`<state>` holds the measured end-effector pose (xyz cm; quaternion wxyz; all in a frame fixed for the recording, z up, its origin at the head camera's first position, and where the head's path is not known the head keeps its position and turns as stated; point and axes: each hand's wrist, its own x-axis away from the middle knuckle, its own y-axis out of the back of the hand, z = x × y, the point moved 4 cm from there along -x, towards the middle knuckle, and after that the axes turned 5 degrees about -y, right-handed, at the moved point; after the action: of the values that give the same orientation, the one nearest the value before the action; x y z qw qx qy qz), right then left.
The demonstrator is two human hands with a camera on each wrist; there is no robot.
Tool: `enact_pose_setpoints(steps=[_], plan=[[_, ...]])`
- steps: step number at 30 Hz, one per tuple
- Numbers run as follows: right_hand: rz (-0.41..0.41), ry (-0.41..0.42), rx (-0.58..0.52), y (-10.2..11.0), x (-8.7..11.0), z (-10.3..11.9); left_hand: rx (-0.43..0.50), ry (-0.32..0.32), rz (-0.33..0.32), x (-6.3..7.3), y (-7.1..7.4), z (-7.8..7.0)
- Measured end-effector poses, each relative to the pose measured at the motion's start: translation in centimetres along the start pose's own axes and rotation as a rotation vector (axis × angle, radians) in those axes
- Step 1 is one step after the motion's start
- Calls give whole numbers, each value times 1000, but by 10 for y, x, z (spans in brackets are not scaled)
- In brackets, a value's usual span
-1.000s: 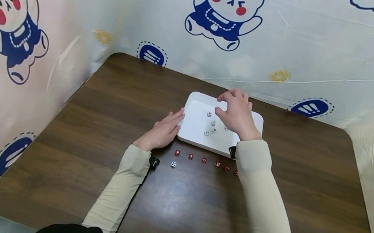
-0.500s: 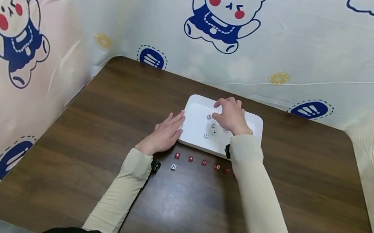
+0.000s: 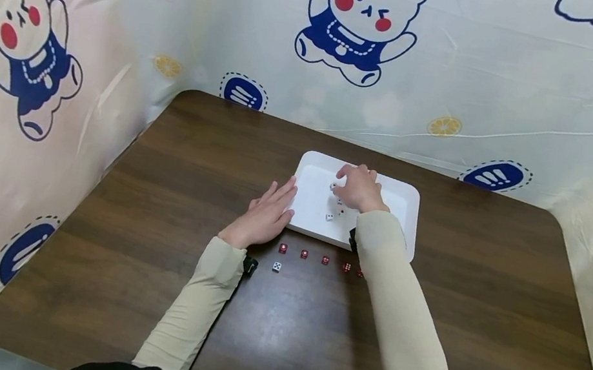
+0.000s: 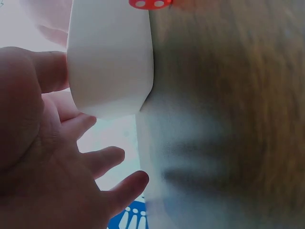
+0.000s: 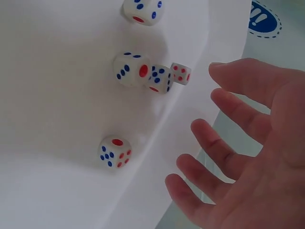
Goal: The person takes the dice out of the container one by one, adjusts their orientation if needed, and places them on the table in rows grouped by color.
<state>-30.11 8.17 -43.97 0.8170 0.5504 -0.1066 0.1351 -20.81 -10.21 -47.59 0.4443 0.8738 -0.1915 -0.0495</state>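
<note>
My left hand (image 3: 262, 215) lies against the left end of a white tray (image 3: 403, 213), fingers extended. In the left wrist view its thumb touches the tray wall (image 4: 112, 57) and the other fingers spread past the corner. Over the tray hovers my right hand (image 3: 360, 190), fingers spread and loosely bent, holding nothing. Several white dice with blue and red pips lie inside the tray; in the right wrist view one die (image 5: 115, 151) sits apart, while another die (image 5: 131, 69) is in a close cluster by the fingertips. The right hand partly covers the dice in the head view.
A row of red dice (image 3: 304, 254) runs along the tray's near side, its right end hidden by the right sleeve (image 3: 389, 263). Below the leftmost one sits a single white die (image 3: 276, 267). The brown table (image 3: 155, 187) meets a printed curtain (image 3: 468, 76) behind.
My right hand has shifted left and lower over the tray, toward the white dice. The left hand stays at the tray's left end. The head view has tilted slightly.
</note>
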Motion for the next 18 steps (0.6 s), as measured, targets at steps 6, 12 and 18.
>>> enact_pose_setpoints(steps=[6,12,18], plan=[[34,-32,9,-6,-2,-1,1,5,11,-1,0,0],[54,-35,29,-8,-6,0,4,7,11,-1,0,1],[65,-40,59,-8,-7,2,2,1,12,-1,0,2]])
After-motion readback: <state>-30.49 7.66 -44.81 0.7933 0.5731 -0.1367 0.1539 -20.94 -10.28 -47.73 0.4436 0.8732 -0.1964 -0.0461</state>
